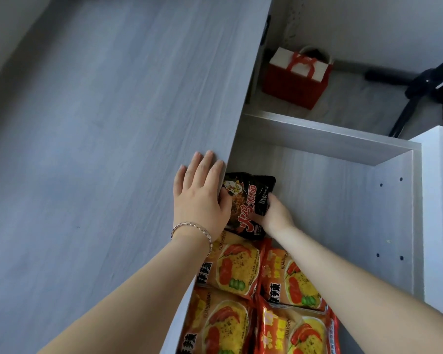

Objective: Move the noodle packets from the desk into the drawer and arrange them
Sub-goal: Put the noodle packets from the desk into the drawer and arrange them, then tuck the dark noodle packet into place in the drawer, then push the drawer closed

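A black noodle packet with red lettering lies in the open drawer, close under the desk's edge. My right hand grips its right side from inside the drawer. My left hand rests flat on the grey desk top, its fingers spread along the edge and the thumb hooked over it, holding nothing. Nearer to me, several orange-and-red noodle packets lie in two rows in the drawer, overlapping like tiles. No packets show on the visible part of the desk.
The right and far parts of the drawer floor are bare, bounded by its white back wall and right wall. Beyond the drawer, a red-and-white gift bag stands on the floor beside black chair legs.
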`<action>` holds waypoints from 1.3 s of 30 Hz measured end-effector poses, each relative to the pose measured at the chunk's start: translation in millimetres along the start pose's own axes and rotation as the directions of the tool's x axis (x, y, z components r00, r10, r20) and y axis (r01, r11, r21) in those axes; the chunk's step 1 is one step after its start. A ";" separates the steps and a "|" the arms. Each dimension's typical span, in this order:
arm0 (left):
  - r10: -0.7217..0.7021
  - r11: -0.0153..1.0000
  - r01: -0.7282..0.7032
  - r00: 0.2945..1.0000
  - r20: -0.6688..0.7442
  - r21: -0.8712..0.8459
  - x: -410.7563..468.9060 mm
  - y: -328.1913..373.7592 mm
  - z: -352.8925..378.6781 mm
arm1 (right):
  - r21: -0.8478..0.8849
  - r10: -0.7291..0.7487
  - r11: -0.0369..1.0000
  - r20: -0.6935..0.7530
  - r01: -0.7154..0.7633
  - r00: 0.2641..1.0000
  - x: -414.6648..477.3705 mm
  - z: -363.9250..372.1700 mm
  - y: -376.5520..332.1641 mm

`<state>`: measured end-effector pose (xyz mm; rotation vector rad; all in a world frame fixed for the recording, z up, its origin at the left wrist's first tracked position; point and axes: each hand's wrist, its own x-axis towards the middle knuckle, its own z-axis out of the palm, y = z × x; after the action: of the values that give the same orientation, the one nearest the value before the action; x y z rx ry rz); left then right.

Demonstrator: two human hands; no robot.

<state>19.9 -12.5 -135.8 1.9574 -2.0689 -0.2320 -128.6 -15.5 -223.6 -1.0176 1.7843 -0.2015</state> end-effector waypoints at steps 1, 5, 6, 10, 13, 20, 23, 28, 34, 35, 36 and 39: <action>-0.004 1.000 0.004 1.000 0.009 0.007 -0.5 -0.7 0.7 | -0.078 -0.002 0.997 0.019 0.003 1.000 -4.8 -2.6 -3.4; -0.043 0.998 0.038 0.994 0.099 0.050 -0.1 4.6 -1.4 | -0.194 -0.076 0.979 -0.021 0.071 0.997 -36.5 -27.5 -11.9; -0.052 0.997 0.044 0.991 0.119 0.063 0.1 7.7 -4.0 | -0.209 -0.103 0.973 -0.034 0.094 0.994 -48.4 -39.6 -12.9; -0.055 0.994 0.037 0.981 0.185 0.100 1.3 11.0 -13.9 | -0.300 -0.150 0.945 -0.046 0.130 0.988 -88.7 -98.0 -5.0; -0.047 0.994 0.022 0.972 0.229 0.112 3.8 14.3 -23.8 | -0.426 -0.211 0.899 -0.228 0.098 0.951 -109.7 -148.8 11.7; -0.031 0.992 -0.009 0.948 0.318 0.124 -15.6 15.0 -38.0 | -0.171 0.220 0.933 -0.424 -0.316 0.878 -125.4 -203.3 72.2; -0.049 0.995 0.019 0.951 0.304 0.101 -24.6 10.7 -34.5 | -0.152 0.256 0.923 -0.441 -0.353 0.860 -123.6 -192.3 88.0; -0.123 0.992 0.109 0.961 0.247 0.070 -36.0 -6.5 -27.5 | -0.086 0.230 0.949 -0.473 -0.304 0.851 -124.1 -176.8 83.2; -0.119 0.992 0.112 0.976 0.181 0.052 -41.6 -12.2 -22.3 | -0.036 0.104 0.991 -0.361 -0.126 0.927 -126.2 -138.4 45.7; -0.127 0.992 0.120 0.976 0.177 0.047 -41.8 -12.3 -21.7 | -0.016 0.073 0.996 -0.328 -0.083 0.942 -124.8 -129.8 36.5; -0.126 0.992 0.119 0.977 0.173 0.051 -42.2 -11.8 -20.9 | 0.023 0.048 0.999 -0.295 -0.043 0.954 -122.7 -121.0 29.4; -0.126 0.991 0.117 0.977 0.173 0.062 -41.1 -13.9 -20.5 | 0.128 -0.037 0.990 -0.180 0.061 0.983 -111.7 -89.5 6.5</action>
<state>41.2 29.1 -124.5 2.1689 -2.0820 -0.3956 -193.7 40.6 -109.0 -0.9733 1.8797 -0.4481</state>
